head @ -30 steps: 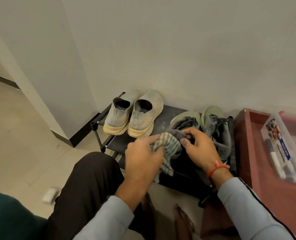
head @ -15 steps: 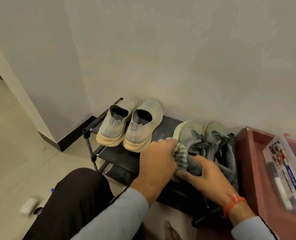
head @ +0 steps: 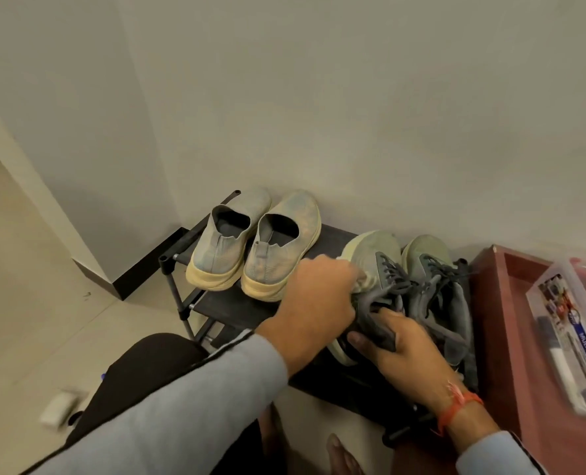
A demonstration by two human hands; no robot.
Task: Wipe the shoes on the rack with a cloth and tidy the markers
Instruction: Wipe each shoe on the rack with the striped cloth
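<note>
We wipe the grey laced shoe on the rack.

The cloth point(head: 363, 281), bunched in our left hand point(head: 313, 296), has moved from the heel onto the side of the grey shoe point(head: 375, 265) at the rack's point(head: 229, 305) right end; our right hand point(head: 399, 347) has slid down to grip its heel. Slip-ons point(head: 253, 245) at the left end and the marker box point(head: 569, 334) still wait.

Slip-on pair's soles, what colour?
Pale cream-yellow soles under faded grey-blue knit uppers; the head view shows them clearly.

Head-worn view, steeply downward, close
</note>
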